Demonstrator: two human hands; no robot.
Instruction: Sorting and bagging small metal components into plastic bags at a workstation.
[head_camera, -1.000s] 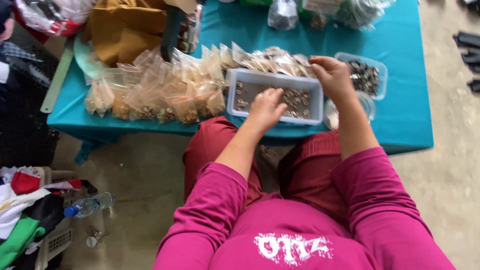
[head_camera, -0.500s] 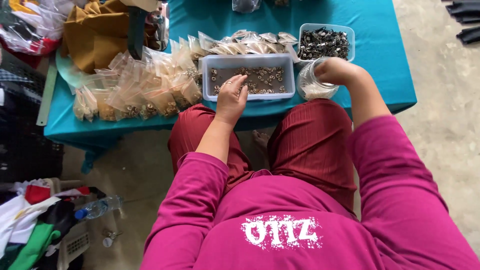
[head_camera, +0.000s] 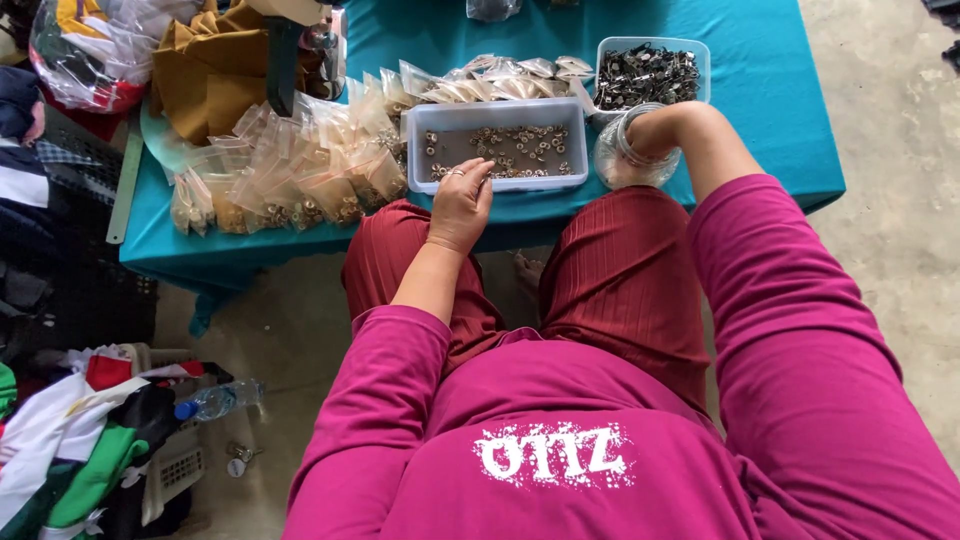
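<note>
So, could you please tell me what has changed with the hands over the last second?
The right hand came back from the far container of dark metal parts and went into the clear round tub beside the tray. The left hand drew back slightly from inside the white tray to its near rim. The tray, the bagged pieces and the teal cloth stayed put.

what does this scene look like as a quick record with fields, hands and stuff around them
left hand: fingertips on near rim of the white tray
white tray contents: small metal rings, loosely spread
right hand: inside a clear round container, hand itself hidden
second tray: clear, holding dark metal pieces
small clear bags: heaped left of the white tray
surface: teal cloth table
floor, left: plastic bottle, folded clothes
</note>
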